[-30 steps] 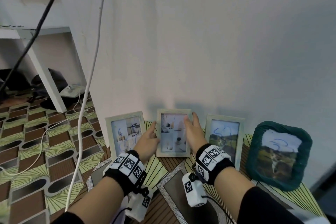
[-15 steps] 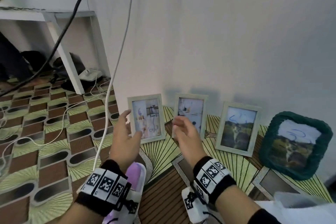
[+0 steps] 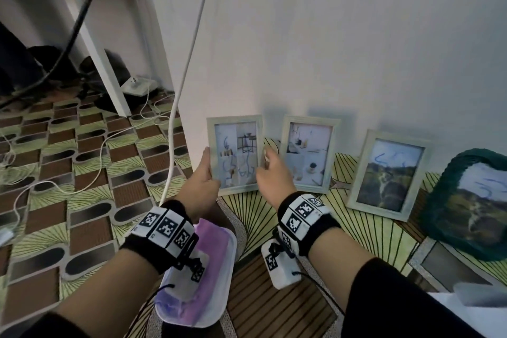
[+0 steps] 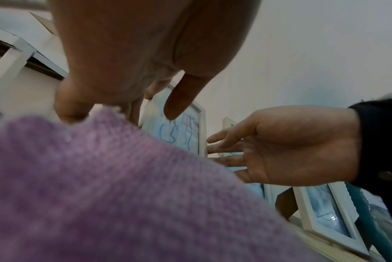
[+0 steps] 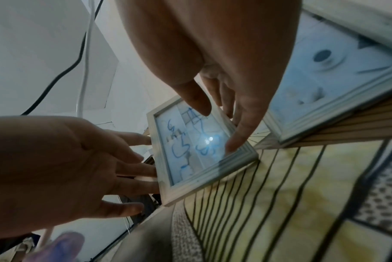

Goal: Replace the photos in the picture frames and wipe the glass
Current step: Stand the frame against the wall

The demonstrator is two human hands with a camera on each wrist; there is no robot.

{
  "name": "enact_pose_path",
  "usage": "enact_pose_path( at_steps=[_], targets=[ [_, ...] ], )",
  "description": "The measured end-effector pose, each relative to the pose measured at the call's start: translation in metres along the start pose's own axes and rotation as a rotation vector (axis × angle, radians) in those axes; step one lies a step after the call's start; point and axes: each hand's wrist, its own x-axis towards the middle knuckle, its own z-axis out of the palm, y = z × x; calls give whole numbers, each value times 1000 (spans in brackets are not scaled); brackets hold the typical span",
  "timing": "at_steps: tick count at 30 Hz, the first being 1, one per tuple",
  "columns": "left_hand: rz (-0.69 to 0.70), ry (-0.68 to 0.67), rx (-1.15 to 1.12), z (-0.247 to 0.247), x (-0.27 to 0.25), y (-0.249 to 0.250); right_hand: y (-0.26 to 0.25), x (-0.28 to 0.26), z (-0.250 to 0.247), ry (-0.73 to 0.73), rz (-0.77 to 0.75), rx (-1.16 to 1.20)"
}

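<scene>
Several picture frames lean on the white wall, standing on the patterned floor mat. The leftmost pale frame (image 3: 234, 153) (image 5: 190, 150) has blue scribbles on its glass. My left hand (image 3: 204, 171) holds its left rim, thumb (image 4: 181, 101) in front and fingers behind. My right hand (image 3: 267, 170) (image 4: 280, 147) reaches its right rim with straight fingers (image 5: 235, 138), the thumb over the glass. Beside it stand a second pale frame (image 3: 308, 153), a third one with a dog photo (image 3: 389, 175) and a green fuzzy frame (image 3: 472, 206), the last two also scribbled on.
A purple and white fuzzy cloth (image 3: 203, 269) (image 4: 100, 186) lies under my left wrist. A white cable (image 3: 186, 63) hangs just left of the frames, with a black cable farther left. A white shelf leg (image 3: 101, 57), a power strip (image 3: 138, 86) and loose cords lie at the left.
Both hands have left the second frame and moved left to the leftmost frame. The left now holds its left rim and the right touches its right rim.
</scene>
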Motion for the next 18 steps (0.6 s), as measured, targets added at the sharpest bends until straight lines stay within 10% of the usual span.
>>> enact_pose_path(
  at_steps=[9,18],
  targets=[
    [65,61,71,1,-14,14,5,-10,-11,-81,43,126],
    [251,185,-101,11,-60,65,-42,-62,-61,212,-86,393]
  ],
)
